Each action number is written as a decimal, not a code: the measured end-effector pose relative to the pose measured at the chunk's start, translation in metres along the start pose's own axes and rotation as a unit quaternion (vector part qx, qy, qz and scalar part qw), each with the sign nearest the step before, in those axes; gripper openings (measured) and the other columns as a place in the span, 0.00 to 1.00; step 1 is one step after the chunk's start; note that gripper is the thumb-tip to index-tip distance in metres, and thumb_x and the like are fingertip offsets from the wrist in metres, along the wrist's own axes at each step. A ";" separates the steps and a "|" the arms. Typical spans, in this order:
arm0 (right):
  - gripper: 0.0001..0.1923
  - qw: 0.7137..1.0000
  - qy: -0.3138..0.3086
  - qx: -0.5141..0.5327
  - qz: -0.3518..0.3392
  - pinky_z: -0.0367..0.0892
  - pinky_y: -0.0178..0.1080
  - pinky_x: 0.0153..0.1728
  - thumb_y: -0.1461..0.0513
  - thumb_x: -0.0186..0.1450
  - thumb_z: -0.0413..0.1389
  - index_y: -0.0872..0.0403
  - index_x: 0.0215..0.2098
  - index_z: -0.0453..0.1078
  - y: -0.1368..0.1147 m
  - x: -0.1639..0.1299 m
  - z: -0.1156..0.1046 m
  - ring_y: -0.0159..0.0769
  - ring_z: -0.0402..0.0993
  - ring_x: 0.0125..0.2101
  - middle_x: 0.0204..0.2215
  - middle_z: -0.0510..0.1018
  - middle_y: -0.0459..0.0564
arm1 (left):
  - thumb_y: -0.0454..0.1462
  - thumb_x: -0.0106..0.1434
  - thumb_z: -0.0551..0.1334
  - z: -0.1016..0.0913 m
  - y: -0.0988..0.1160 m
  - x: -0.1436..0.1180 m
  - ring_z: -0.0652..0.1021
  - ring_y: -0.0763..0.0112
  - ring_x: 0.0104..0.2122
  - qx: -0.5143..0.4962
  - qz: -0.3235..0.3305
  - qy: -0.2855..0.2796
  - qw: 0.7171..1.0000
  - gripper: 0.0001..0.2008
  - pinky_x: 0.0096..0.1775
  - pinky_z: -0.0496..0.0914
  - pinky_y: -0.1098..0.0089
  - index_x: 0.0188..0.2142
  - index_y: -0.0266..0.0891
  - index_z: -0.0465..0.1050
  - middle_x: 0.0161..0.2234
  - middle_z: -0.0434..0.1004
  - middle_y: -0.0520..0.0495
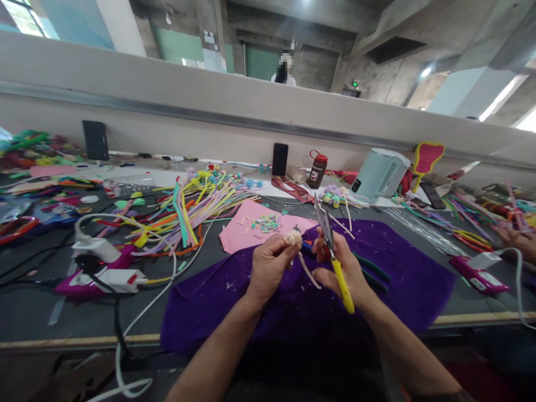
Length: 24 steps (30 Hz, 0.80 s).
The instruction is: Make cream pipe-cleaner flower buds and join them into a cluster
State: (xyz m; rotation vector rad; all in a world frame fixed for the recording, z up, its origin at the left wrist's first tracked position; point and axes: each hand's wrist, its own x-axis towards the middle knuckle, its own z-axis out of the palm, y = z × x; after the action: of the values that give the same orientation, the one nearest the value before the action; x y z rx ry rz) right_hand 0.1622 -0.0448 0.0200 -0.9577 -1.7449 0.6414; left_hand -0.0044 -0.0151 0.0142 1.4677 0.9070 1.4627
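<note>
My left hand (270, 265) pinches a small cream fuzzy ball (293, 238) with a pale stem (309, 270) trailing down from it. My right hand (341, 265) grips yellow-handled scissors (333, 251), blades pointing up, just to the right of the ball. Both hands hover over a purple cloth (402, 273) on the dark table (33, 312). A pink sheet (238, 231) with small coloured snippets lies just beyond the hands.
A heap of coloured pipe-cleaner strips (196, 206) lies left of centre. A pink glue gun (96, 276) with white plugs and cables sits at left, another one (477, 273) at right. A bottle (317, 168), phone (280, 159) and pale kettle (379, 176) stand at the back. Another person's hand (517, 240) is at far right.
</note>
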 end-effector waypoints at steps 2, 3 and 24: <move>0.35 0.997 -0.025 -0.072 0.013 0.66 0.39 0.36 0.55 0.55 0.59 0.48 0.58 0.51 0.000 -0.013 -0.009 0.35 0.66 0.33 0.38 0.68 0.50 | 0.40 0.54 0.63 0.001 0.001 -0.001 0.64 0.76 0.22 -0.007 0.007 -0.010 1.000 0.13 0.26 0.58 0.73 0.16 0.38 0.68 0.20 0.62 0.53; 0.35 0.994 -0.032 -0.106 0.015 0.65 0.39 0.37 0.55 0.55 0.59 0.48 0.58 0.51 0.000 -0.019 -0.012 0.36 0.66 0.35 0.39 0.68 0.50 | 0.40 0.53 0.63 0.001 0.002 -0.001 0.64 0.76 0.22 -0.010 0.011 -0.014 1.000 0.13 0.26 0.59 0.73 0.16 0.38 0.68 0.20 0.62 0.53; 0.32 0.959 0.003 -0.279 -0.037 0.64 0.39 0.31 0.56 0.55 0.59 0.51 0.55 0.56 0.019 -0.027 -0.007 0.37 0.65 0.30 0.33 0.66 0.50 | 0.38 0.53 0.63 0.004 -0.002 -0.001 0.65 0.77 0.20 -0.053 0.013 -0.051 0.997 0.06 0.22 0.59 0.74 0.23 0.39 0.75 0.23 0.66 0.52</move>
State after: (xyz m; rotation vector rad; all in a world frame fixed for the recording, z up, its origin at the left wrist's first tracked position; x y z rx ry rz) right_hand 0.1798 -0.0576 -0.0064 -1.2600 -1.9894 0.0836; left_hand -0.0002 -0.0161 0.0124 1.4663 0.7405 1.4186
